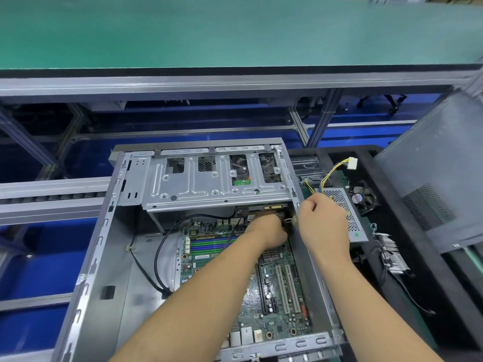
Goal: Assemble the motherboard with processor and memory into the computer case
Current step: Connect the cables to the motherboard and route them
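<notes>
The open grey computer case (104, 257) lies flat in front of me. A green motherboard (277, 288) sits inside it on the right, with blue and green memory slots (209, 244) and white expansion slots. My left hand (269, 228) reaches to the board's far right corner, under the drive cage (209, 184), and its curled fingers grip a black cable with a white connector (288, 220). My right hand (321, 218) hovers over the case's right wall with fingers curled around yellow and black wires (326, 178). The processor socket is hidden under my left forearm.
A perforated power supply (345, 205) with a white plug (352, 163) lies right of the case on a black tray. A small fan (363, 198), a heatsink (392, 249) and a grey case panel (439, 165) sit further right. A black cable (159, 257) loops inside the case.
</notes>
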Demonstrator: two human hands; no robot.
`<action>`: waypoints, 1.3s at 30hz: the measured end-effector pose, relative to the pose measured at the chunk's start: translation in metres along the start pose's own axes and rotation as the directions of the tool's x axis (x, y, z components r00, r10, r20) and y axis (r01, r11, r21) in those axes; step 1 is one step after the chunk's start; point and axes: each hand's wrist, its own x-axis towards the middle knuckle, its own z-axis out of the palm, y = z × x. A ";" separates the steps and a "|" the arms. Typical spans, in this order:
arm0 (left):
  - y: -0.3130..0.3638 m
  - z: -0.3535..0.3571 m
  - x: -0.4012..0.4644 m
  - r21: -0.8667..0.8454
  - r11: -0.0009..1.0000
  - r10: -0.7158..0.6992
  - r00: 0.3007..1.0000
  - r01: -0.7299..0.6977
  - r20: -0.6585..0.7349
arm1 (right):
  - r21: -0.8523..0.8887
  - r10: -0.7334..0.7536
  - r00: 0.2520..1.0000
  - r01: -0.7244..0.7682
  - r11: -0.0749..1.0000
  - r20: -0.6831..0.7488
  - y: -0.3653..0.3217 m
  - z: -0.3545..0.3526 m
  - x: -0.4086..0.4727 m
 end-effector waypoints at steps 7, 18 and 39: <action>-0.008 0.007 -0.001 -0.012 0.999 0.040 0.998 -0.040 -0.051 | 0.004 -0.002 1.000 0.002 1.000 0.006 0.002 0.001 0.001; -0.004 0.012 0.001 -0.027 0.999 0.020 0.990 -0.024 -0.141 | 0.010 0.013 1.000 -0.013 1.000 0.006 0.000 0.000 0.000; -0.004 0.011 -0.007 -0.125 0.992 -0.006 0.986 -0.016 -0.168 | -0.012 0.010 1.000 -0.010 1.000 0.011 -0.001 -0.001 -0.001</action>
